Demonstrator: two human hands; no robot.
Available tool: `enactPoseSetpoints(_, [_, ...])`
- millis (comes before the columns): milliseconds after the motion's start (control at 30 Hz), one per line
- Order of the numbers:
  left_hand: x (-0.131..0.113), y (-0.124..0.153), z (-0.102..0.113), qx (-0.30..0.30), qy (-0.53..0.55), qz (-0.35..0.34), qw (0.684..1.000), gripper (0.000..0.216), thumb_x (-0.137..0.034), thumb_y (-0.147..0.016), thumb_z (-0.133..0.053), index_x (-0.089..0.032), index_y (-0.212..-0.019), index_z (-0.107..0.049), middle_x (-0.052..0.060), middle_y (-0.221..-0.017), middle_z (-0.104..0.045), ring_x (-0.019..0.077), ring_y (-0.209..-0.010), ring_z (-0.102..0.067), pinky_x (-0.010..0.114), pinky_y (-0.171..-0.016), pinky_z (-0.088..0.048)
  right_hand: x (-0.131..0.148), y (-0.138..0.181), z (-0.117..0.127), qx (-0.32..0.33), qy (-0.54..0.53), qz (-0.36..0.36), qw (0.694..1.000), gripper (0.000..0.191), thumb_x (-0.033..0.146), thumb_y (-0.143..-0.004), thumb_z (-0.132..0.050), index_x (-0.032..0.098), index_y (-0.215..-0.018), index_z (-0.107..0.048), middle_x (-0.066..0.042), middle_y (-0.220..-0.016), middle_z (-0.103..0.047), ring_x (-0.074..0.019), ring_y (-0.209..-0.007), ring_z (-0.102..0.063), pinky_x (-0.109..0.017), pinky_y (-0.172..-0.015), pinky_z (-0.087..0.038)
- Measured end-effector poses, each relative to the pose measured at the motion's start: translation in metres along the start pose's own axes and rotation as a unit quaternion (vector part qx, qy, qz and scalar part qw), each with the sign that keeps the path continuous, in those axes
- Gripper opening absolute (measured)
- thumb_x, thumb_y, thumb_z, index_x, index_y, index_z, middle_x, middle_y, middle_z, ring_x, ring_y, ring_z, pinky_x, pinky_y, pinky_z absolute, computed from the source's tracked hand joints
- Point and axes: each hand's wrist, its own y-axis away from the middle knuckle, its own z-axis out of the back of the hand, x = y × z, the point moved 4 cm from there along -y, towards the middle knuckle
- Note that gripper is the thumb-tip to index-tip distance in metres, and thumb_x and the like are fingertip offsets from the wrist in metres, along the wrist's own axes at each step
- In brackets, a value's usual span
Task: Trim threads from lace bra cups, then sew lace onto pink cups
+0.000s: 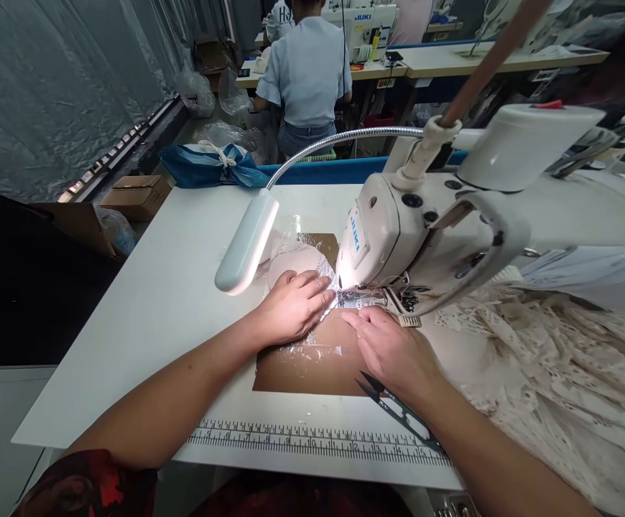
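My left hand (297,307) lies flat with fingers stretched out on a piece of white lace fabric (325,268), beside the needle area of a white sewing machine (382,222). A round pale cup-like piece (294,264) shows just beyond that hand. My right hand (391,348) is closed in front of the presser foot, its fingertips close to the fabric's near edge. Whatever those fingers pinch, if anything, is hidden. Black thread snips (399,411) lie partly beneath my right wrist. Under both hands is a brown board (307,370) with shiny clear tape.
A lamp head (248,240) on a bendable metal neck hangs over the left side of the white table (145,316). A ruler strip (312,439) runs along the front edge. Cream lace fabric (560,380) is heaped at right. Ahead, a person (307,75) sits facing away.
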Motion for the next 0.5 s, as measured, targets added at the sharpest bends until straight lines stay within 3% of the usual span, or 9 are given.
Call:
enactPoseSetpoints(167, [-0.002,0.006,0.015,0.041,-0.032,0.057,0.997,0.047,-0.045,-0.094,-0.038,-0.011,-0.12,-0.056,0.016,-0.12,-0.059,0.0321,-0.106,-0.053,0.041,-0.077,-0.045,-0.001,0.003,0.001,-0.02,-0.01,0.015,1.0,0.036,0.013,-0.085,-0.046,0.023,-0.113,-0.066,-0.002,-0.089,-0.07,-0.016,-0.065,-0.06,-0.027,-0.055,-0.04])
enactPoseSetpoints(333, [-0.008,0.015,0.03,0.082,0.026,0.04,0.995,0.04,-0.043,-0.094,-0.04,-0.012,-0.102,-0.064,0.011,-0.091,-0.066,0.0236,-0.084,-0.06,0.034,-0.072,-0.047,-0.002,0.005,0.005,-0.034,-0.027,0.017,0.999,0.034,0.01,-0.083,-0.044,0.022,-0.106,-0.068,-0.001,-0.085,-0.069,-0.0149,-0.064,-0.058,-0.026,-0.056,-0.041])
enactPoseSetpoints(500, [-0.014,0.012,0.027,0.045,0.082,-0.011,0.996,0.039,-0.041,-0.093,-0.043,-0.014,-0.113,-0.062,0.012,-0.113,-0.063,0.0247,-0.099,-0.057,0.036,-0.084,-0.047,-0.001,0.004,0.005,-0.02,-0.036,0.017,0.999,0.034,0.011,-0.083,-0.045,0.021,-0.107,-0.067,-0.001,-0.086,-0.069,-0.0152,-0.065,-0.06,-0.026,-0.058,-0.041])
